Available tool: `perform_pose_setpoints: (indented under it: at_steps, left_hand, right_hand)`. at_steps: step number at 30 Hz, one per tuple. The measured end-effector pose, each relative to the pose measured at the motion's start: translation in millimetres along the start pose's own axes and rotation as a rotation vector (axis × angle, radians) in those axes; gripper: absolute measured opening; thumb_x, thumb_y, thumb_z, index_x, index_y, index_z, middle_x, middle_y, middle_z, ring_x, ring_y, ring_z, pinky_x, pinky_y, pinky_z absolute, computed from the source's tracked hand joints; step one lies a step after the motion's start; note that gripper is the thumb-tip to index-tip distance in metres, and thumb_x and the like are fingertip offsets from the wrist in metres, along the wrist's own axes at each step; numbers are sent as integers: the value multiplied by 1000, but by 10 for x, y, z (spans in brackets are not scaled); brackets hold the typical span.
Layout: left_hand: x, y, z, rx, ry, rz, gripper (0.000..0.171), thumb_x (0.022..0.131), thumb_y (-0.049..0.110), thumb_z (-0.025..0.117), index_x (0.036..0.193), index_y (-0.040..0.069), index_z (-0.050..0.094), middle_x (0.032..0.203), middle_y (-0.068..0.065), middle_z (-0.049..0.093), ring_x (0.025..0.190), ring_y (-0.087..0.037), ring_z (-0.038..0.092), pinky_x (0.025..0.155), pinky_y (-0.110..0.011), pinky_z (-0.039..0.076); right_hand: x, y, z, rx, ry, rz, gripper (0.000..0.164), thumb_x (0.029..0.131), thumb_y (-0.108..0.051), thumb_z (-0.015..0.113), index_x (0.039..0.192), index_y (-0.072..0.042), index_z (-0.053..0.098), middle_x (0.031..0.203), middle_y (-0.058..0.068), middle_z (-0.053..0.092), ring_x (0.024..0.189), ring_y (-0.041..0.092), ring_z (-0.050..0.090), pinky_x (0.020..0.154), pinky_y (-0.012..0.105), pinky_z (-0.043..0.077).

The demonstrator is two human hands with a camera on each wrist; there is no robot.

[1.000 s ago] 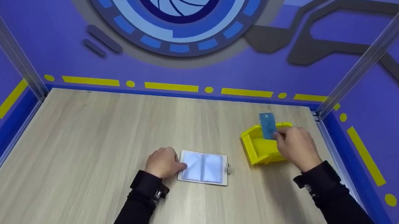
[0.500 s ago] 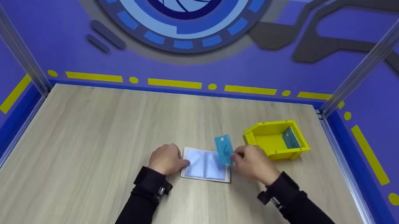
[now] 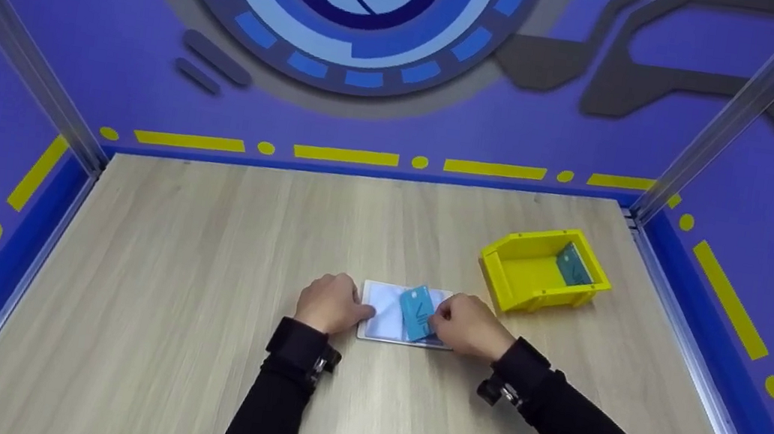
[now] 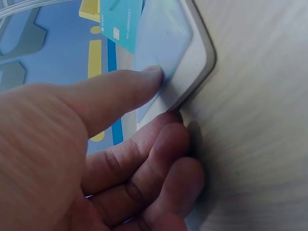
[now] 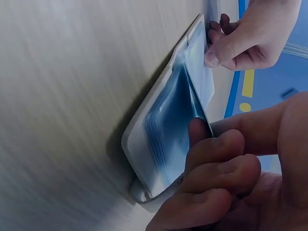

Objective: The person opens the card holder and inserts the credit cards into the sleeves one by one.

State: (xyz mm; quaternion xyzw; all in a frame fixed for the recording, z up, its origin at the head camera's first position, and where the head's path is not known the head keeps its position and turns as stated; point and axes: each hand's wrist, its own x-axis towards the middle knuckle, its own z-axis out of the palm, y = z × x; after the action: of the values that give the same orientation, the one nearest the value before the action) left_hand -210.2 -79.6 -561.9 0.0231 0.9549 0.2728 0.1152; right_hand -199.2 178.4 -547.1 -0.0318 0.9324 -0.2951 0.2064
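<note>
An open card holder (image 3: 381, 322) with a white cover and clear sleeves lies flat on the wooden table. My left hand (image 3: 330, 305) grips its left edge, thumb (image 4: 137, 84) on the sleeve and fingers curled at the cover's rim. A teal card (image 3: 415, 312) with a chip, pinched by its right edge in my right hand (image 3: 471, 327), overlaps the holder's middle and right half. Seen from the right wrist, the card tilts over the stacked sleeves (image 5: 159, 137), its lower edge close to them. A metal snap (image 5: 139, 191) shows at the holder's end.
Behind my right hand stands a yellow bin (image 3: 548, 300), with another teal card (image 3: 574, 266) leaning inside against its right end. Blue walls (image 3: 338, 131) border the table (image 3: 217, 239) at the back and both sides.
My right hand has brought the teal card from over the yellow bin leftward and down onto the card holder. The left hand stays at the holder's left edge.
</note>
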Motion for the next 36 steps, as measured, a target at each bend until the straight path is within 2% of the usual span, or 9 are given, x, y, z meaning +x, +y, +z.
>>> perform_pose_setpoints:
  at_steps: [4, 8, 11, 15, 23, 32, 36]
  left_hand:
    - [4, 4, 4, 1, 1, -1, 48, 92, 38, 86, 60, 20, 55, 63, 7, 51, 61, -15, 49, 57, -34, 35]
    - [4, 2, 7, 1, -3, 6, 51, 92, 37, 86, 57, 21, 52, 61, 7, 48, 59, -15, 46, 57, -34, 34]
    - [6, 3, -1, 5, -6, 6, 53, 93, 37, 85, 56, 21, 50, 60, 8, 46, 58, -15, 44, 57, -34, 33]
    - [-6, 11, -18, 9, -2, -1, 49, 93, 37, 87, 60, 19, 55, 63, 6, 50, 60, -16, 47, 58, -34, 34]
    - [-21, 16, 17, 3, 14, 8, 51, 92, 36, 88, 59, 19, 53, 62, 7, 48, 59, -15, 46, 57, -34, 34]
    - [-9, 24, 14, -6, 9, 1, 49, 91, 36, 88, 60, 19, 54, 63, 7, 50, 61, -16, 47, 59, -34, 35]
    - [-8, 29, 20, 1, 19, 6, 46, 90, 36, 88, 61, 18, 58, 65, 6, 53, 62, -16, 49, 59, -34, 36]
  right_hand:
    - [12, 7, 29, -7, -15, -7, 22, 105, -23, 64, 94, -7, 74, 84, 4, 57, 80, 21, 57, 71, 34, 42]
    - [9, 18, 24, -21, -29, -15, 27, 102, -23, 63, 78, -12, 64, 75, 0, 47, 71, 19, 49, 65, 32, 36]
    - [5, 26, 11, -22, -30, -18, 28, 101, -23, 63, 75, -13, 61, 74, 0, 46, 70, 19, 48, 64, 32, 35]
    - [15, 23, 24, -11, -33, -18, 26, 101, -24, 65, 77, -13, 63, 76, 0, 47, 73, 19, 49, 65, 33, 36]
    - [40, 30, 59, 1, -49, -49, 33, 100, -23, 64, 69, -19, 54, 69, -4, 42, 66, 16, 44, 62, 31, 33]
    - [66, 30, 84, 1, -72, -106, 43, 107, -25, 63, 67, -20, 49, 66, -6, 40, 64, 14, 42, 63, 30, 32]
    - [84, 39, 94, 17, -56, -132, 44, 108, -25, 65, 66, -20, 51, 64, -7, 40, 62, 14, 41, 61, 29, 32]
